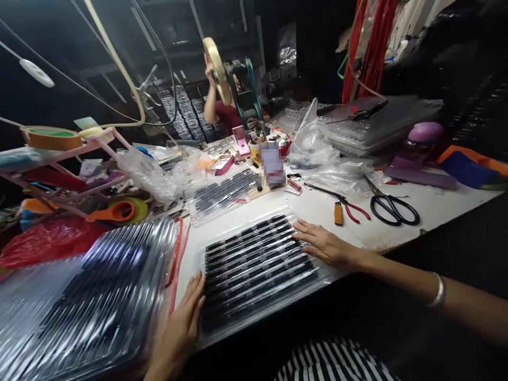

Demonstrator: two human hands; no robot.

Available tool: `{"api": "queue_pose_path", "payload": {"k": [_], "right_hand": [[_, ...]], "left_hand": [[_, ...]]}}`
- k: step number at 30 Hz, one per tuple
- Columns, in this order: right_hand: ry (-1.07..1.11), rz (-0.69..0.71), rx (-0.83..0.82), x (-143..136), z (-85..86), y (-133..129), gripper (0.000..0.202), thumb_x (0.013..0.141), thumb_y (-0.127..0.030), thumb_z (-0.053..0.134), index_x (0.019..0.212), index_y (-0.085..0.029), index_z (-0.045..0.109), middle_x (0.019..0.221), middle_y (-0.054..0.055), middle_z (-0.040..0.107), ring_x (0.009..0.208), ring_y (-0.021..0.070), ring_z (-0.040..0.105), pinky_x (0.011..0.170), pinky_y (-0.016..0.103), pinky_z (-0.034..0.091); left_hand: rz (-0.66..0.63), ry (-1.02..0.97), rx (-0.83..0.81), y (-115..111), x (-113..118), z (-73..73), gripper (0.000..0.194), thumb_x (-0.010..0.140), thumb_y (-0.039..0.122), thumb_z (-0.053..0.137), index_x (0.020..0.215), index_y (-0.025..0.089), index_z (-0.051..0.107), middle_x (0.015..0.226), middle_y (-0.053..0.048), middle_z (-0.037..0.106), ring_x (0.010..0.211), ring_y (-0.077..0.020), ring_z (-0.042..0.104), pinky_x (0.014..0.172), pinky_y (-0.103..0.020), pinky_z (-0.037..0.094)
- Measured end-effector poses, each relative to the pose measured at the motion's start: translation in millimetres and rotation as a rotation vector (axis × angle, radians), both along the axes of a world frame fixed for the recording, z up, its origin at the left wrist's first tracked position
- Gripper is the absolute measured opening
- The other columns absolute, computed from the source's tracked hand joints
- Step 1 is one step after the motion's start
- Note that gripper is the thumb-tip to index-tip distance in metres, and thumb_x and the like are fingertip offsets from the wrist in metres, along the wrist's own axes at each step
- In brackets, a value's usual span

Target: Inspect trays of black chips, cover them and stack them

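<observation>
The person's left hand [184,309] is at the left edge of a clear plastic tray [326,274] with dark strips [260,257], its fingers straight and nearly together. The right hand [327,246] lies flat on the tray's right side, fingers slightly apart. The tray lies on the white table [317,209], near its front edge. Pliers [343,199] and scissors [380,194] lie beyond the right hand; a stack of trays [115,291] stands left.
</observation>
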State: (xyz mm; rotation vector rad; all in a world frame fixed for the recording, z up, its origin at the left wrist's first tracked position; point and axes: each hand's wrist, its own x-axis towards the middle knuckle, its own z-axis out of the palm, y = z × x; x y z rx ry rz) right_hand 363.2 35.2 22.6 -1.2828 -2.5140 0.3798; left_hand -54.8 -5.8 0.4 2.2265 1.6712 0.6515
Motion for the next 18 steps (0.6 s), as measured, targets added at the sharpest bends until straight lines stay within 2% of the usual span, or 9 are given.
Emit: {"api": "queue_pose_path", "payload": {"k": [2, 4, 7, 10, 13, 16, 18], "right_hand": [[0.123, 0.057, -0.149, 13, 3.9, -8, 0.044, 0.097, -0.034, 0.032, 0.135, -0.017, 0.048, 0.148, 0.012, 0.034, 0.139, 0.0233, 0.021, 0.111, 0.045, 0.024], [0.192, 0.139, -0.297, 28, 11.8, -19, 0.044, 0.095, -0.027, 0.035, 0.138, -0.023, 0.043, 0.151, 0.007, 0.027, 0.14, 0.0219, 0.017, 0.112, 0.045, 0.021], [0.147, 0.23, -0.344, 45, 20.3, -38, 0.064, 0.084, -0.009, 0.043, 0.143, -0.03, 0.033, 0.153, 0.003, 0.021, 0.139, 0.021, 0.013, 0.111, 0.047, 0.022], [0.054, 0.271, -0.237, 48, 11.4, -54, 0.082, 0.073, -0.003, 0.05, 0.146, -0.028, 0.024, 0.153, 0.006, 0.019, 0.14, 0.0233, 0.01, 0.111, 0.05, 0.022], [0.029, 0.269, -0.005, 43, -11.9, -59, 0.077, 0.076, -0.008, 0.054, 0.147, -0.021, 0.024, 0.152, 0.012, 0.022, 0.14, 0.0258, 0.01, 0.11, 0.052, 0.025], [0.065, 0.274, 0.185, 41, -24.5, -54, 0.063, 0.082, -0.004, 0.048, 0.142, -0.016, 0.034, 0.148, 0.015, 0.033, 0.141, 0.0249, 0.014, 0.109, 0.049, 0.03], [0.121, 0.321, 0.216, 40, -17.8, -44, 0.053, 0.086, -0.006, 0.045, 0.138, -0.013, 0.039, 0.143, 0.017, 0.041, 0.139, 0.0237, 0.022, 0.108, 0.045, 0.033]], "left_hand": [[-0.075, -0.061, -0.072, -22, -9, 1.0, 0.045, 0.092, 0.029, 0.035, 0.137, 0.029, 0.042, 0.147, -0.001, 0.037, 0.135, -0.0198, 0.03, 0.11, -0.04, 0.026], [-0.11, -0.085, -0.131, -41, -15, -0.6, 0.046, 0.093, 0.024, 0.031, 0.137, 0.033, 0.041, 0.147, 0.001, 0.035, 0.134, -0.0193, 0.031, 0.109, -0.04, 0.028], [-0.065, -0.004, -0.076, -63, -21, -12.0, 0.051, 0.092, 0.017, 0.03, 0.135, 0.041, 0.04, 0.142, 0.0, 0.043, 0.132, -0.0209, 0.036, 0.107, -0.044, 0.032], [-0.063, 0.104, 0.077, -72, -23, -26.4, 0.056, 0.088, 0.014, 0.035, 0.136, 0.045, 0.036, 0.14, 0.0, 0.046, 0.131, -0.024, 0.038, 0.107, -0.049, 0.032], [-0.044, 0.102, 0.169, -74, -19, -33.0, 0.058, 0.086, 0.017, 0.042, 0.136, 0.046, 0.034, 0.144, 0.002, 0.04, 0.131, -0.0239, 0.039, 0.108, -0.049, 0.031], [0.05, -0.009, 0.128, -69, -16, -27.6, 0.049, 0.087, 0.025, 0.045, 0.131, 0.046, 0.045, 0.139, 0.004, 0.048, 0.127, -0.0225, 0.045, 0.108, -0.046, 0.034], [0.099, -0.083, 0.085, -59, -16, -16.8, 0.043, 0.09, 0.031, 0.034, 0.128, 0.042, 0.051, 0.128, 0.002, 0.059, 0.118, -0.0221, 0.054, 0.101, -0.044, 0.043]]}}
